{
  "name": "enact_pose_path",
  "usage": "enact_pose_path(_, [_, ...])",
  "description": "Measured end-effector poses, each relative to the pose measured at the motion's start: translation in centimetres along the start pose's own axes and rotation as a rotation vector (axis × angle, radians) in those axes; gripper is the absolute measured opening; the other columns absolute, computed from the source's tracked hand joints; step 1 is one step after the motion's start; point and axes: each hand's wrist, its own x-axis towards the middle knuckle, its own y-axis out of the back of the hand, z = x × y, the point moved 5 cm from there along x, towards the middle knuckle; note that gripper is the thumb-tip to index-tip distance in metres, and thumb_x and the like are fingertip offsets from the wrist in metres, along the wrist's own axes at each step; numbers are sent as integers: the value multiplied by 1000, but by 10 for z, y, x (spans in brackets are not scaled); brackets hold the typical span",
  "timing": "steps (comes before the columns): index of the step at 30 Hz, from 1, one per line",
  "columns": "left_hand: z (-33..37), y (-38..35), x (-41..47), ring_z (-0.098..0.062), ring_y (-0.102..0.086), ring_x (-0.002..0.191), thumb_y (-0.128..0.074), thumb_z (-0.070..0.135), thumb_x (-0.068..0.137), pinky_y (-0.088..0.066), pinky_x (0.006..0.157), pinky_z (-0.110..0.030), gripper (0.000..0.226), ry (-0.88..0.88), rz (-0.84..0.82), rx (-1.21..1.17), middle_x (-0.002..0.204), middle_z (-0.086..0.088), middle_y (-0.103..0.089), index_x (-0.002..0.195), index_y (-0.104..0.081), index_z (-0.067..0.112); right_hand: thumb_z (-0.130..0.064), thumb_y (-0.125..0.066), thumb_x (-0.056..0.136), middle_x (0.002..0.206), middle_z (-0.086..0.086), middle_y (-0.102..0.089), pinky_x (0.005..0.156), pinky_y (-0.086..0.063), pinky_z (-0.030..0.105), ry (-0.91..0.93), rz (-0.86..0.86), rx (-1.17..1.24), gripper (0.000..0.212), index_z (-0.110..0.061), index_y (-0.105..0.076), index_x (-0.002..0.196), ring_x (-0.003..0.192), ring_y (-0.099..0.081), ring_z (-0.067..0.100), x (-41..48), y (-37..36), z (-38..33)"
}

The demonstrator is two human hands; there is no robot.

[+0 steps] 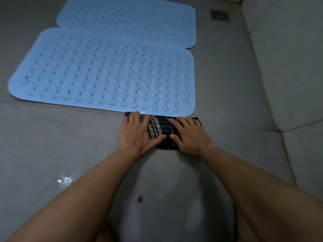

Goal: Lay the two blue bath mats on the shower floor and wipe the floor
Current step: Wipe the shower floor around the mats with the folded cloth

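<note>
Two blue bath mats with holes and suction cups lie flat on the grey shower floor [52, 145]. The near mat [104, 74] lies in front of me; the far mat [129, 20] lies behind it, with their long edges touching. A dark plaid cloth [160, 127] is bunched on the floor against the near mat's front right edge. My left hand [137, 132] presses flat on the cloth's left part. My right hand [189, 135] presses on its right part. Both hands have their fingers spread over the cloth.
A square floor drain [219, 15] sits at the far right by the pale tiled wall [283, 67], which runs along the right side. A wet sheen [63, 180] shows on the floor at the near left. A small round dark spot [140, 199] lies between my forearms.
</note>
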Motion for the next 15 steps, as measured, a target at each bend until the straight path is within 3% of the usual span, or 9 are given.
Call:
enact_pose_path(7, [-46, -6, -2, -30, -38, 131, -11, 93, 73, -31, 110, -44, 103, -7, 15, -35, 138, -13, -45, 143, -39, 23, -53, -29, 98, 140, 3, -48, 107, -32, 45, 0, 34, 2, 60, -27, -36, 151, 127, -43, 24, 17, -7, -38])
enact_pose_path(15, [-105, -17, -15, -24, -11, 151, -9, 89, 80, -11, 122, -51, 97, 39, -27, -138, 161, -9, -20, 156, -18, 30, -52, -20, 101, 154, 7, -36, 120, -16, 46, 8, 29, 37, 63, -26, -20, 157, 143, -28, 23, 39, -18, -88])
